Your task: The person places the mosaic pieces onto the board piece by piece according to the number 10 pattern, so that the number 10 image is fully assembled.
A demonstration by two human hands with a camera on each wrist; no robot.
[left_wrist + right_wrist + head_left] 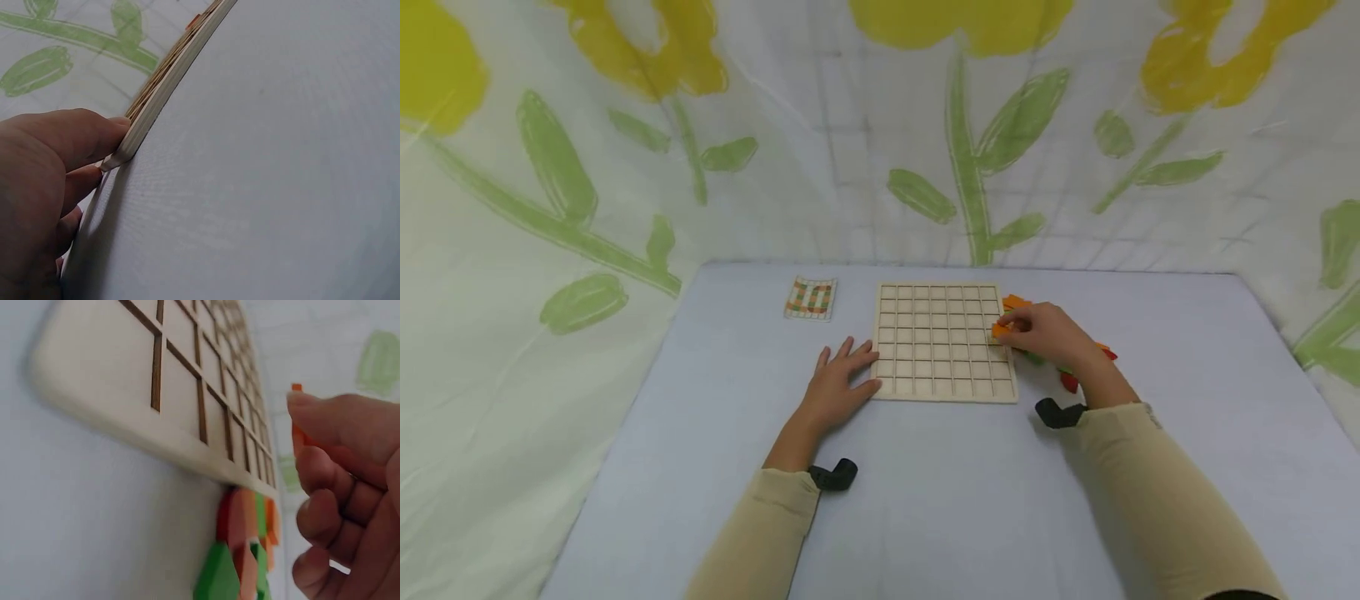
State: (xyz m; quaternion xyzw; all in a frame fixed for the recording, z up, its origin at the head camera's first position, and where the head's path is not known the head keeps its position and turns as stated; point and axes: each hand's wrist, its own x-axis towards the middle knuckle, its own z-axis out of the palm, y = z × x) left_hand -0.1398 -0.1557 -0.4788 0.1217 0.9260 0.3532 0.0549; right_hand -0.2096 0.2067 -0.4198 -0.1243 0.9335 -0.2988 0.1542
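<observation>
the right hand (1047, 337) pinches one small orange piece (1000, 330) between the thumb and a finger, and it holds this piece over the right edge of the wooden grid board (942, 342). the left hand (837, 387) has its fingers apart and rather straight; the fingertips and the thumb touch the left edge of the board.

around the right hand, at the right side of the board, there is a loose pile of coloured pieces (1017, 302), in orange, green and red. the right hand and its wrist stand in front of this pile, so from the head view the middle of it is hidden. one red piece (1070, 382) lies near the wrist. to the left of the board, well apart from it, lies a checked card (811, 298). behind the white table (925, 500) hangs a curtain (782, 217) with yellow flowers and green leaves.

the right wrist view shows what the head view does not: the pinched piece is thin, seen by its edge, and a green block (217, 575) is near the lower rim of the board. the left wrist view shows the thickness of the board's side.
</observation>
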